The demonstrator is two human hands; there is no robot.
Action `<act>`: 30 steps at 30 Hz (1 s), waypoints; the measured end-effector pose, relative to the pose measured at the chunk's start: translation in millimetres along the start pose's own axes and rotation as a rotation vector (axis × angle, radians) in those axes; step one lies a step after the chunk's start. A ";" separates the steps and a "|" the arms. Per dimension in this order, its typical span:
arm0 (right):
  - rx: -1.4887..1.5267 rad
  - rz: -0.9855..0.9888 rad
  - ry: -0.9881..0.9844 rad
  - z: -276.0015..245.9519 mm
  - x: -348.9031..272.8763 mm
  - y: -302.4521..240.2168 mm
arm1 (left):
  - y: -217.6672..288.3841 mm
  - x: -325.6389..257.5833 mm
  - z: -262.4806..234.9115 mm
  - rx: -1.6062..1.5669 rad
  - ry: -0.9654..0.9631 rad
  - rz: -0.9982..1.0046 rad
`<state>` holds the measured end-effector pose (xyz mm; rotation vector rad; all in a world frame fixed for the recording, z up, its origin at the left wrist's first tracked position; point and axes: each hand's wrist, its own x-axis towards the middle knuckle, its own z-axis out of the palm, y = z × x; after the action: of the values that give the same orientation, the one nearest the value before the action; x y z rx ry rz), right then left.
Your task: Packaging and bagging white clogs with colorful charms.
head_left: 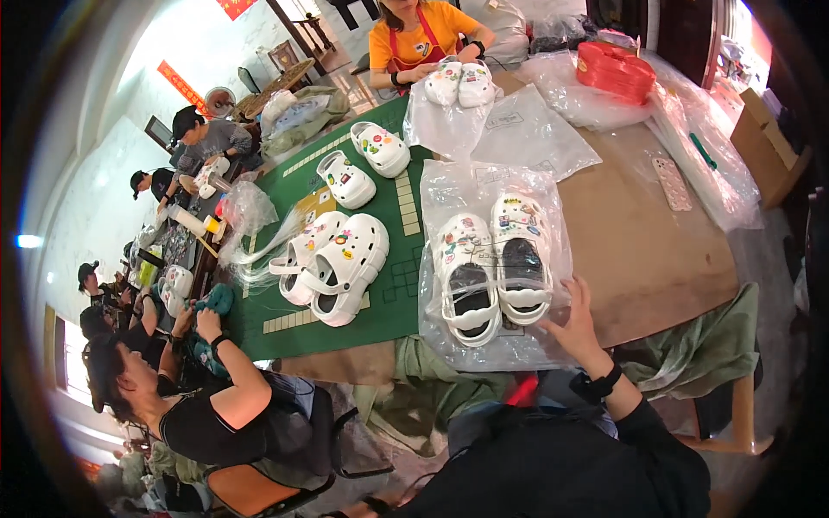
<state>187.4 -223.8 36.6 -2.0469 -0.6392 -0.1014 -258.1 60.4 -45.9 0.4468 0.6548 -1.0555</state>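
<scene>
Right hand (pixel 577 328), fingers spread, holding nothing visible, is at the bag (pixel 440 194) right of centre, where the shoes (pixel 521 229) lie (in or on it, unclear); left hand unseen. Best smooth plastic gently.

A pair of charm-studded white clogs (pixel 520 220) is surrounded by a clear plastic bag (pixel 540 183), whose right edge is touched by the spread right hand (pixel 577 326). On the surface (pixel 656 268), more decorated clogs (pixel 350 259) are laid across a green mat (pixel 399 281).
</scene>
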 end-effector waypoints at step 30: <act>0.028 -0.015 -0.139 -1.3 -12.7 8.2 | 172.9 -12.7 29.4 0.729 0.295 0.029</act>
<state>180.7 -233.3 26.8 -2.0351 -0.7378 0.0407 -98.4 125.1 -10.7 1.2578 0.5002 -1.1959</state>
